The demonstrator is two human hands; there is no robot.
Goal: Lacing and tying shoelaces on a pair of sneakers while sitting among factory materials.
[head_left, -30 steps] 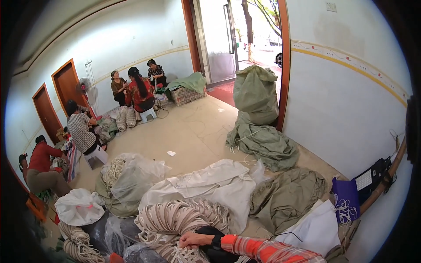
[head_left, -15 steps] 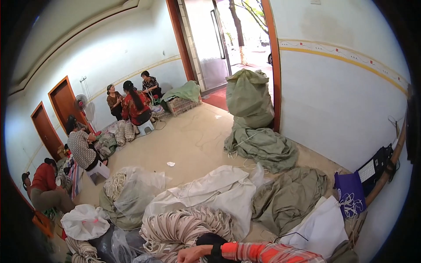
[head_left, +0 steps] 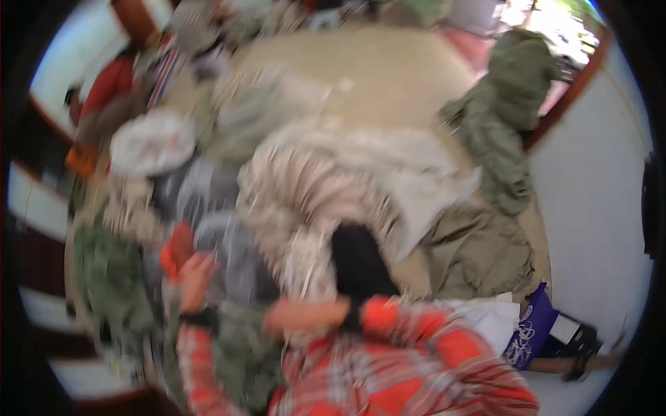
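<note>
The frame is heavily motion-blurred, so much stays uncertain. The left hand [head_left: 196, 272] is raised in the lower left of the frame, above a plaid red sleeve; its fingers look loosely spread, and a small orange-red object [head_left: 175, 249] sits just beside or against it, though whether it is held cannot be told. The right hand [head_left: 303, 315] lies in the lower middle, reaching leftward across the body toward the pale rope bundle [head_left: 305, 201]; whether its fingers are curled or flat cannot be told through the blur. That bundle, a big heap of off-white coils, fills the middle of the frame, touching a dark black shape [head_left: 357, 260] just right of it and resting partly on a white sack [head_left: 423, 173]. Olive-green sacks [head_left: 510, 132] lie in the upper right by the wall, a purple bag [head_left: 528, 333] in the lower right. As a judgement, the work looks barely begun: the bundle sits as one full heap, with neither hand clearly gripping it.
</note>
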